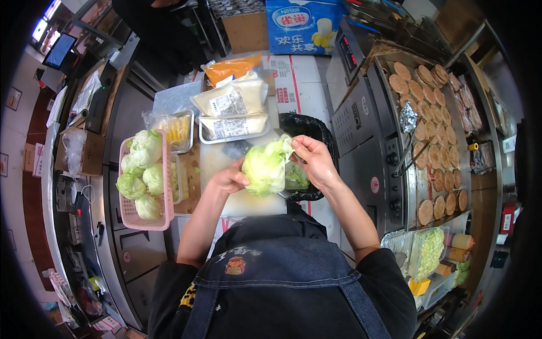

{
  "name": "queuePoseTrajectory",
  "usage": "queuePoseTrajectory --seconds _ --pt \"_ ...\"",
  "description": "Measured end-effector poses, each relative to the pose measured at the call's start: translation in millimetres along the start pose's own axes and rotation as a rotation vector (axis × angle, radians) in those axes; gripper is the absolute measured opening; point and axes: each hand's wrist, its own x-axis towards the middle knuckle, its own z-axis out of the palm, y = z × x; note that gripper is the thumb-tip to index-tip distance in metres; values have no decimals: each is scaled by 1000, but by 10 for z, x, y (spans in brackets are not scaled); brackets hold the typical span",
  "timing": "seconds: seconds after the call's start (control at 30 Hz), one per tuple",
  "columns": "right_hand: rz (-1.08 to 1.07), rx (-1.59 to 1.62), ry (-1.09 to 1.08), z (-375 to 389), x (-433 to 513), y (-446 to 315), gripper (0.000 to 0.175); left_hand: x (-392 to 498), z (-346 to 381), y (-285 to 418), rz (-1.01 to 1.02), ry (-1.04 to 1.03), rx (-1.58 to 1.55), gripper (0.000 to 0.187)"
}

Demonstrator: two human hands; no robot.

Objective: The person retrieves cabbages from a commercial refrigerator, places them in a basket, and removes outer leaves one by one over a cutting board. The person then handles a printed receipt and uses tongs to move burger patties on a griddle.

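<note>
A pale green head of iceberg lettuce [266, 167] is held between both hands above a white cutting board [254, 204]. My left hand [230, 176] grips its left side, with the thumb on the front. My right hand [312, 159] pinches an outer leaf at the upper right edge. Below and right of the lettuce, a bin lined with a black plastic bag [311, 120] holds green lettuce leaves [296, 176]. Several more lettuce heads [146, 148] lie in a pink plastic basket [167, 207] at the left.
A metal tray [237, 137] of sealed food bags stands beyond the board, beside a smaller tray with yellow food [175, 133]. On the right, a griddle [417, 186] carries many round patties, with shredded lettuce [430, 254] in a container nearer me. A person in black [163, 34] stands at the upper left.
</note>
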Motion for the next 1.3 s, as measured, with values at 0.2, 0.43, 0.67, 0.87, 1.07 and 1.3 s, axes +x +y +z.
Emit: queuePoseTrajectory --seconds 0.2,0.43,0.67,0.87,1.07,1.3 --pt "-222 81 170 -433 142 47 17 -143 -59 -203 157 14 -273 100" --pt "-255 -1384 277 -682 100 141 14 -214 71 -165 222 100 -410 98" --pt "-681 -1025 91 118 -430 -176 20 -233 373 -116 315 277 -176 80" --pt "-849 -981 -43 593 -349 -297 16 -188 539 -105 322 358 87 88" --pt "-849 -918 133 366 -331 -243 8 -313 481 -114 316 264 -251 84" --pt "-493 -1377 255 -568 208 222 18 -683 336 -171 374 -238 -746 106"
